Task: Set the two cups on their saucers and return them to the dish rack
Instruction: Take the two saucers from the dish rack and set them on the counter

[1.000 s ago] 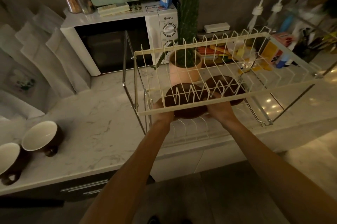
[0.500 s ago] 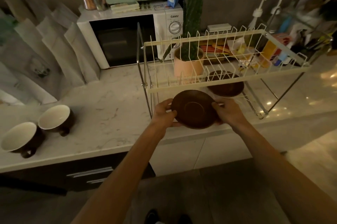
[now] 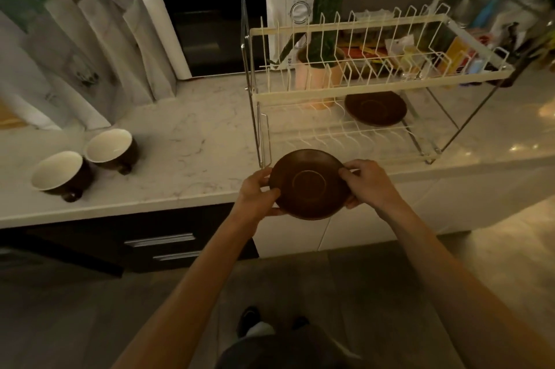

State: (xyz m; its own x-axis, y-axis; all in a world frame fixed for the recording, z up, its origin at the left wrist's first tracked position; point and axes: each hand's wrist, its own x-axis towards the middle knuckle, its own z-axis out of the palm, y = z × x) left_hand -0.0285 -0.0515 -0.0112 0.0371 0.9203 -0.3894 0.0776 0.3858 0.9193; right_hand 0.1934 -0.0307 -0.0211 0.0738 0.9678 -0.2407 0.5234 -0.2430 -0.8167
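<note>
I hold a dark brown saucer (image 3: 309,184) level in front of the counter edge, my left hand (image 3: 258,193) on its left rim and my right hand (image 3: 365,184) on its right rim. A second brown saucer (image 3: 375,107) lies on the lower tier of the cream wire dish rack (image 3: 381,85). Two brown cups with white insides rest on the counter at the left: one (image 3: 111,149) nearer the rack, the other (image 3: 60,175) further left. Both cups are tilted toward me.
The marble counter (image 3: 192,146) carries a white microwave (image 3: 222,29), and a pink pot with a cactus (image 3: 319,74) stands behind the rack. Packets and bottles crowd the back right. Folded white bags lean at the left. Dark drawers (image 3: 162,245) sit below the counter.
Both hands have drawn the saucer out of the rack's lower tier and toward me, down to the counter's front edge. The view has tilted downward.
</note>
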